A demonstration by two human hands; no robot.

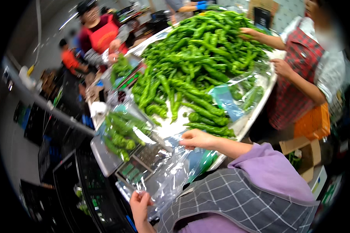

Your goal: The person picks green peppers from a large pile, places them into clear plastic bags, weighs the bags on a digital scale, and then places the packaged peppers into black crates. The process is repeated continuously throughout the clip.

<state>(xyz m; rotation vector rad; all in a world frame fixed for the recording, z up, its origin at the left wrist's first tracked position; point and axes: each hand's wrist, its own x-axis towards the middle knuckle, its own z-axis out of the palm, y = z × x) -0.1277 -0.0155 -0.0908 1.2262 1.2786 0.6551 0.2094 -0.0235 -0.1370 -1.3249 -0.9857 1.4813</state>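
My left hand [140,202] is low in the view, its fingers pinched on the edge of a clear plastic bag [170,177]. The bag's film stretches up to my right hand [197,138], whose curled fingers grip its upper part. Under the film is a weighing scale with a display panel and keypad [147,155]. On the scale's metal platform [100,154] lies a filled clear bag of green peppers [121,131]. Loose long green peppers [207,115] lie just beyond my right hand, at the near end of a large pile [201,52].
A person in a checked red apron [300,58] stands at the right, a hand at the pile. Another in a red apron [105,36] handles a bag at the far left. Black crates [90,186] stand lower left; a cardboard box [304,157] and orange crate [313,122] are at right.
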